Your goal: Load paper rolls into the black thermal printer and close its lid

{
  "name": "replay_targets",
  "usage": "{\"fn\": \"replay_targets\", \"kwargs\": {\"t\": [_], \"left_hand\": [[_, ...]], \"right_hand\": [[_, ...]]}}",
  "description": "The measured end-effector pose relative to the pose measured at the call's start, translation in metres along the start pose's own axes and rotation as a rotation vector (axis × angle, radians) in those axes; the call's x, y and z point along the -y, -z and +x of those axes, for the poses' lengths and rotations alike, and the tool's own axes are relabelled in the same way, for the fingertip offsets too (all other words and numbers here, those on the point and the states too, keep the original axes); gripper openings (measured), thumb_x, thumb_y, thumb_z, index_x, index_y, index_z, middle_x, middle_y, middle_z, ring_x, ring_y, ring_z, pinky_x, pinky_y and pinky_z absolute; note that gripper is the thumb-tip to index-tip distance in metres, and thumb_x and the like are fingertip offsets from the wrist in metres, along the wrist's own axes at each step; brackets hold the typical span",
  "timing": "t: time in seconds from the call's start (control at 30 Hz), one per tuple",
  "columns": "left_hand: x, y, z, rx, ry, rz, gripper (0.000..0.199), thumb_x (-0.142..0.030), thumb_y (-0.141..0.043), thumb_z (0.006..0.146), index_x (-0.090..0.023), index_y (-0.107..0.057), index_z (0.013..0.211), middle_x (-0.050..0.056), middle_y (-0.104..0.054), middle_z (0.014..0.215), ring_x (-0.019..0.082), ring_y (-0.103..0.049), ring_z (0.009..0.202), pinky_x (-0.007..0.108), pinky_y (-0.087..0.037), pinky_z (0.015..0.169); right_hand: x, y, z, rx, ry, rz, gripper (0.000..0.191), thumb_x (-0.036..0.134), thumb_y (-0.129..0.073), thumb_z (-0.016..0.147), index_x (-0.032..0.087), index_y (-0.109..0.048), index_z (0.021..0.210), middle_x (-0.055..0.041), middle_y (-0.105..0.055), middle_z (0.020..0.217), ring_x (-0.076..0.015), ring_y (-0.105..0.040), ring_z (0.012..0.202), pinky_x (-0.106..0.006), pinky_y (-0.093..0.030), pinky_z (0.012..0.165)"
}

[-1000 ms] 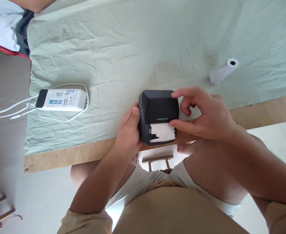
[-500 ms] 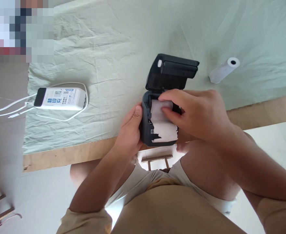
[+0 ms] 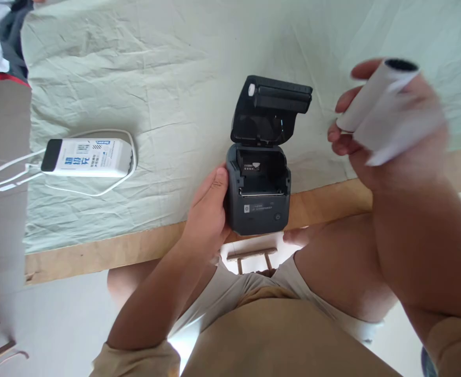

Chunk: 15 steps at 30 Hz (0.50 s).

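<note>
From where I'm standing, the left hand [image 3: 210, 212] is gripping the side of a dark label printer [image 3: 260, 215], whose lid [image 3: 272, 115] is standing open over a bare compartment. Well apart, the right hand [image 3: 403, 170] is holding a white paper roll [image 3: 372, 98], its loose end blurring. A white charging block [image 3: 91, 157] with cables is lying on the pale green cloth [image 3: 175, 94].

Cloth [image 3: 187, 104] spread over worktop [image 3: 108, 251], cabled device [image 3: 87, 157] laid on cloth at left, printer [image 3: 260, 212] held at near edge by left hand [image 3: 209, 209], roll [image 3: 370, 99] held at right in right hand [image 3: 413, 154]
</note>
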<state>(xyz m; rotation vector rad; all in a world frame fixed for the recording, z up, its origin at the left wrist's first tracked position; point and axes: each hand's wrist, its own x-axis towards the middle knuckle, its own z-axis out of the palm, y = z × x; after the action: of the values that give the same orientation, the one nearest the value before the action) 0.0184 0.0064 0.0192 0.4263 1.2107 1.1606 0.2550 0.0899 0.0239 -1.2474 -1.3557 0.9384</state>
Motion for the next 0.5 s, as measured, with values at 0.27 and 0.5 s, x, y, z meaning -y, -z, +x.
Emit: {"fn": "replay_targets", "kwargs": {"t": [0.27, 0.5], "left_hand": [[0.002, 0.001, 0.003, 0.023, -0.054, -0.003, 0.031, -0.053, -0.082, 0.099, -0.022, -0.082, 0.098, 0.002, -0.085, 0.098, 0.022, -0.082, 0.094, 0.031, -0.067, 0.081], [-0.001, 0.0, 0.001, 0.029, 0.016, -0.058, 0.028, -0.049, -0.084, 0.098, -0.021, -0.08, 0.092, 0.002, -0.085, 0.097, 0.021, -0.081, 0.092, 0.029, -0.067, 0.077]], "right_hand": [[-0.038, -0.001, -0.005, 0.104, 0.379, -0.554, 0.03, 0.055, -0.076, 0.1, 0.03, -0.062, 0.095, -0.0024, -0.073, 0.09, -0.0221, -0.07, 0.081, -0.04, -0.06, 0.074], [-0.05, 0.002, -0.002, 0.105, 0.393, -0.719, 0.045, 0.05, -0.087, 0.092, 0.035, -0.065, 0.128, -0.004, -0.079, 0.107, -0.0256, -0.073, 0.085, -0.042, -0.058, 0.071]]}}
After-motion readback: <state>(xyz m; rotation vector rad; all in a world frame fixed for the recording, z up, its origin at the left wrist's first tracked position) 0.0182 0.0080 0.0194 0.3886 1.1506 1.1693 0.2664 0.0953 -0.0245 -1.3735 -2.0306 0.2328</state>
